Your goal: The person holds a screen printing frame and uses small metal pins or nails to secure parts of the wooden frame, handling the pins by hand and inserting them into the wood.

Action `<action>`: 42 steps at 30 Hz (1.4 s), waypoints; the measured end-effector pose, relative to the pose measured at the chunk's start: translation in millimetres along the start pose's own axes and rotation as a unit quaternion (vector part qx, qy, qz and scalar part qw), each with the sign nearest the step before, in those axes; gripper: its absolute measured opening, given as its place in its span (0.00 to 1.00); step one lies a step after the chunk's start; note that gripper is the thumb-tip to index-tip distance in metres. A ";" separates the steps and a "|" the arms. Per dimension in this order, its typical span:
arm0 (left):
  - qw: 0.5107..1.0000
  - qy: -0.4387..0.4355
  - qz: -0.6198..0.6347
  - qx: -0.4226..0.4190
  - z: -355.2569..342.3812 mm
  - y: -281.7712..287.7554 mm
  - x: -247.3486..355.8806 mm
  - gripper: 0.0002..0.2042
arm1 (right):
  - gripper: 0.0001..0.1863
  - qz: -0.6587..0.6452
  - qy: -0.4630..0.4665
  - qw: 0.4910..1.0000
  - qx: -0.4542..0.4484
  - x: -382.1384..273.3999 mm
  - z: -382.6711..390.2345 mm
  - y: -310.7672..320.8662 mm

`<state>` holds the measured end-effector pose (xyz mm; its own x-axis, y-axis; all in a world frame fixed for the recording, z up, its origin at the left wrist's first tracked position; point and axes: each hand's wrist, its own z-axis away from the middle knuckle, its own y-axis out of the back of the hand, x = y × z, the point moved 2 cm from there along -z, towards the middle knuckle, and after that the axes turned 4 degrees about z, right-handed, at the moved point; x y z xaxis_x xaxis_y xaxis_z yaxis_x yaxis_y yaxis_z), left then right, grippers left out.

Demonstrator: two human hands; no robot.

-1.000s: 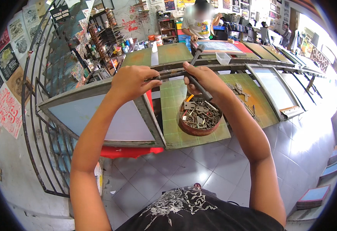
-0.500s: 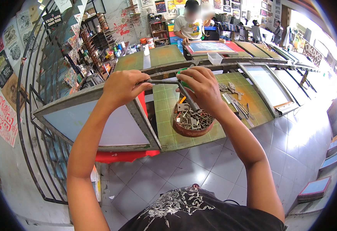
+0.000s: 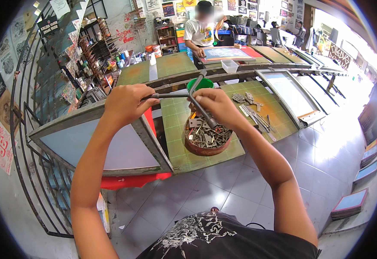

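A dark metal three-armed socket wrench (image 3: 171, 95) is held up in front of me by both hands. The fingers of my left hand (image 3: 127, 103) close on the end of its left arm. My right hand (image 3: 216, 105) pinches it close to the middle joint, where one arm points up and away and another slants down toward me. Just below and beyond is a round reddish-brown tub (image 3: 208, 150) full of bolts, screws and metal bits. A green container (image 3: 202, 85) stands behind the wrench, partly covered by it and my right hand.
A framed printing screen (image 3: 164, 157) leans at the left over red cloth. Metal brackets (image 3: 248, 99) and long hand tools (image 3: 261, 121) lie on the green gridded board right of the tub. Another frame (image 3: 289, 95) lies farther right. Across the tables a person (image 3: 201, 32) works.
My right hand has shifted its hold near the joint, fingers now lower, and the wrench's upward arm and the green container show more. My left hand keeps its hold.
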<state>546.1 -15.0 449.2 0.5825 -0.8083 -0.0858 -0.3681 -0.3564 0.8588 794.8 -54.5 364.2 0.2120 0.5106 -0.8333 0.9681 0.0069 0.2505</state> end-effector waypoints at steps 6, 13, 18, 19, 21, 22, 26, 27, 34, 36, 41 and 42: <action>1.000 0.008 0.018 -0.003 0.3 2.7 2.2 0.14 | 0.22 0.441 0.328 0.812 0.198 -22.8 6.9 -2.6; 1.000 -0.001 0.018 -0.008 2.3 6.9 5.2 0.14 | 0.14 0.292 0.207 0.931 0.079 -24.6 -16.6 -2.2; 1.000 0.008 -0.001 -0.017 4.4 6.5 6.1 0.13 | 0.25 -0.072 -0.149 0.986 -0.028 -38.2 -28.4 -7.4; 1.000 0.009 0.001 -0.014 4.6 5.6 6.9 0.13 | 0.25 -0.098 -0.183 0.978 -0.038 -36.2 -27.8 -5.9; 1.000 0.005 0.006 -0.004 3.8 4.4 6.8 0.13 | 0.24 -0.078 -0.156 0.983 -0.055 -23.6 -22.1 -5.1; 1.000 0.002 0.008 0.002 4.3 3.8 5.6 0.13 | 0.24 -0.067 -0.130 0.988 -0.058 -18.9 -14.3 -7.5; 0.999 -0.017 0.015 0.028 6.9 3.0 3.4 0.13 | 0.12 0.239 0.125 0.962 0.047 -21.2 12.4 0.2; 1.000 -0.009 0.016 0.019 7.0 3.0 3.5 0.13 | 0.12 0.347 0.219 0.906 0.102 -26.4 16.8 -0.4; 1.000 0.005 0.016 -0.005 2.3 4.5 8.0 0.12 | 0.12 0.481 0.370 0.787 0.113 -38.4 -2.4 1.7; 1.000 -0.009 0.010 0.001 5.2 5.2 7.0 0.13 | 0.12 0.363 0.239 0.898 0.068 -38.3 -9.3 -3.1; 0.999 -0.036 0.004 0.016 8.4 0.9 -0.9 0.14 | 0.30 -0.042 -0.190 0.979 -0.054 -36.5 -20.5 -10.6; 0.999 -0.030 0.006 0.016 10.5 2.6 -2.6 0.14 | 0.29 -0.049 -0.168 0.982 -0.068 -36.0 -22.1 -11.9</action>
<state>536.0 -18.8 446.3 0.5346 -0.8384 -0.1067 -0.3979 -0.3611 0.8434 772.6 -53.9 402.0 0.1723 0.1901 -0.9665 0.9642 0.1684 0.2050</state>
